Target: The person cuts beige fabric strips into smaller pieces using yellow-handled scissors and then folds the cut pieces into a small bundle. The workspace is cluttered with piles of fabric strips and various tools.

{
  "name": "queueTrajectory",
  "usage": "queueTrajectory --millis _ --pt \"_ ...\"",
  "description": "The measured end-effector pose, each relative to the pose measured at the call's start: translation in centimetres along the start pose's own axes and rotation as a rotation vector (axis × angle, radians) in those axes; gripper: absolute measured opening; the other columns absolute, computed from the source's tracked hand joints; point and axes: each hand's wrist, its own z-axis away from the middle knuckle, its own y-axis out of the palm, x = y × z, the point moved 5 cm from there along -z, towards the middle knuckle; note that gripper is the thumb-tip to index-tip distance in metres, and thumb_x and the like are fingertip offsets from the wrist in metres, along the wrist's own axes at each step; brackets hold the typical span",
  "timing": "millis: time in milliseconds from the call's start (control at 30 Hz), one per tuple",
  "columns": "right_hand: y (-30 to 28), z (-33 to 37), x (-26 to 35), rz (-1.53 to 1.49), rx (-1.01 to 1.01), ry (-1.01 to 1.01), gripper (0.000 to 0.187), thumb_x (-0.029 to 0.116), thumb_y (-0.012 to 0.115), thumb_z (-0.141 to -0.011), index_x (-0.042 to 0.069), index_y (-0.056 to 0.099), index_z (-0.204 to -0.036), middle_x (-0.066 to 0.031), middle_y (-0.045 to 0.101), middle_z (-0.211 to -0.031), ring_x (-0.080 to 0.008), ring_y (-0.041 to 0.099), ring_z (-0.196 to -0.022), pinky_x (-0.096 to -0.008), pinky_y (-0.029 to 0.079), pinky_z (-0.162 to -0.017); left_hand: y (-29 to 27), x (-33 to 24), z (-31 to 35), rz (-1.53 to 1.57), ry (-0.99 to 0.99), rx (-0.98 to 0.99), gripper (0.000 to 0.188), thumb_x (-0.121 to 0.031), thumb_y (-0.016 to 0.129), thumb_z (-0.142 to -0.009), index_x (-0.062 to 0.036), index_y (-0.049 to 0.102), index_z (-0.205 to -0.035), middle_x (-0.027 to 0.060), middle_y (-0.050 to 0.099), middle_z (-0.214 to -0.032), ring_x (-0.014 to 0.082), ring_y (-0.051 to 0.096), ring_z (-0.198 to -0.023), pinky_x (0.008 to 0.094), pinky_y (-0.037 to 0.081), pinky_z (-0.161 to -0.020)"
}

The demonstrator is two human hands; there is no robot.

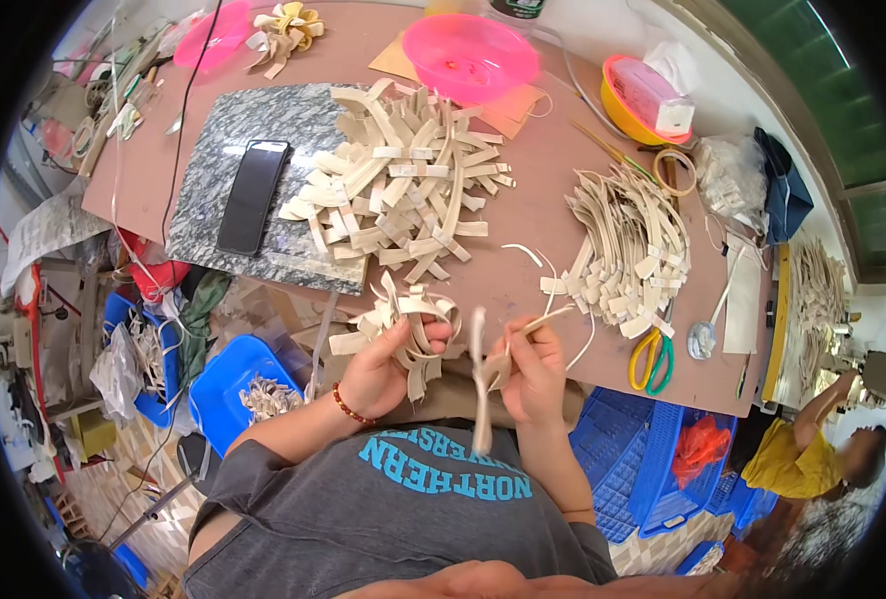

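My left hand [383, 367], with a beaded bracelet at its wrist, is closed around a loose bunch of cream fabric strips [383, 317]. To its right, my right hand [531, 381] pinches a cream strip [545, 319] between thumb and fingers. A pale strip [480, 394], smeared by motion, hangs between the two hands close to the right fingers. Both hands are held in front of my body at the table's near edge. Beyond them lies a big tangled pile of cream strips [403, 180], partly on a grey stone slab [308, 105].
A black phone [253, 200] rests on the slab. More strips are heaped [631, 250] on the right, near scissors [651, 361] and a tape roll [674, 172]. A pink basin [471, 55] stands far back. Blue crates [653, 469] sit below; a person in yellow [793, 454] works at right.
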Motion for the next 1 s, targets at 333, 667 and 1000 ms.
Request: queueTrajectory --millis 333,667,1000 --pt "-4.0 -0.3 -1.9 0.065 -0.145 0.058 0.010 0.004 0.056 -0.088 0.004 0.056 -0.098 -0.0015 0.056 -0.079 -0.0082 0.056 -0.070 -0.0215 0.046 -0.063 1.2 0.9 -1.0 0.011 0.005 0.284 0.047 -0.033 0.045 -0.093 -0.0012 0.040 -0.127 0.0133 0.055 -0.120 0.0229 0.053 -0.110 0.0367 0.043 -0.092" --pt "-3.5 -0.6 -0.9 0.060 -0.102 -0.068 0.010 0.003 0.054 -0.088 0.006 0.056 -0.097 -0.0033 0.058 -0.081 -0.0111 0.058 -0.071 -0.0234 0.047 -0.062 0.2 0.3 -1.7 -0.068 -0.009 0.258 0.032 -0.022 0.072 -0.075 -0.0153 0.055 -0.101 -0.0025 0.051 -0.077 0.0147 0.044 -0.082 0.0312 0.035 -0.087" --pt "-2.2 0.0 1.4 0.124 -0.023 -0.164 0.011 -0.001 0.052 -0.087 0.004 0.055 -0.097 -0.0060 0.059 -0.084 -0.0127 0.058 -0.073 -0.0241 0.047 -0.061 -0.6 -0.4 -2.4 -0.165 0.104 0.281 0.026 -0.026 0.073 -0.076 -0.0167 0.057 -0.093 -0.0047 0.054 -0.075 0.0134 0.044 -0.078 0.0290 0.036 -0.078"
